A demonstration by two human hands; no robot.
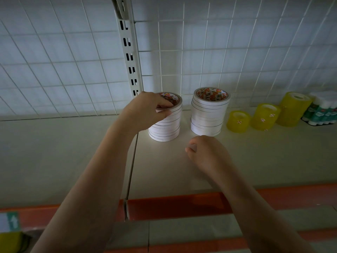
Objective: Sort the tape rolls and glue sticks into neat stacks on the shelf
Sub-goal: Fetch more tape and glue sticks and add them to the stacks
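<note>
1. The right hand [206, 152] rests on the bare shelf [264, 161] in front of the stacks, fingers loosely curled, holding nothing that shows.
2. The left hand [145, 109] pinches the top rolls of the left tape stack [166, 127], thumb on the side, fingers over the rim.
3. The right tape stack [208, 114] stands just beside it, apart from both hands.
4. These thin rolls look light and stiff but liable to slide sideways; gripping the outer rim seems safest.
5. Yellow tape rolls [262, 116] and glue sticks [321, 110] sit farther right.
</note>
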